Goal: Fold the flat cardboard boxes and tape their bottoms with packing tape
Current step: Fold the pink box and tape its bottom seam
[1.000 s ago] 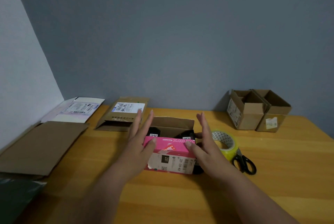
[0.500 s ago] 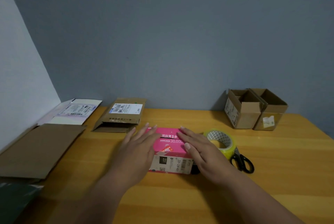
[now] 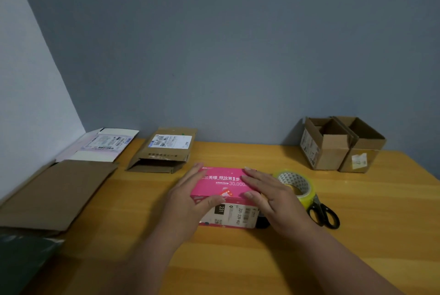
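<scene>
Now both hands lie flat on the pink box (image 3: 220,184) in the middle of the desk (image 3: 357,235). The left hand (image 3: 188,199) covers its left edge, fingers straight, thumb on the front rim. The right hand (image 3: 271,196) presses its right end, fingers extended. Just beside it sit the tape roll (image 3: 296,184) and scissors (image 3: 325,215), perhaps touching. Flat cardboard (image 3: 57,193) lies at left.

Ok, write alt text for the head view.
Two flat hands, left hand and right hand, press the pink box shut on a wooden table. Tape roll and scissors lie beside it.
</scene>
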